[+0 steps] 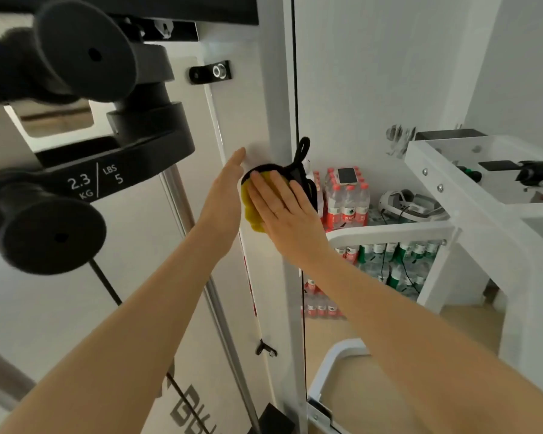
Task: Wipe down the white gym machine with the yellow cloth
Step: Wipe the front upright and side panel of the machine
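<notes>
Pressing flat on the yellow cloth with black edge and black loop (252, 211), the right hand (282, 208) is seen w/ fingers straight and spread; the cloth is held against the tall white metal upright of the gym machine (257, 120). The left hand (224, 195) is laid open just beside it, fingers straight, on the same upright, nothing gripped. Black weight plates marked 2.3 kg / 5 lbs (107, 177) are seen at left, packs of water bottles (347, 198) at right.

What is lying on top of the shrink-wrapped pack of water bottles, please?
A smartphone lies flat, screen up, on the red-capped pack of water bottles. The caps beneath the phone are covered, and the pack's left edge is hidden behind the right hand.
</notes>
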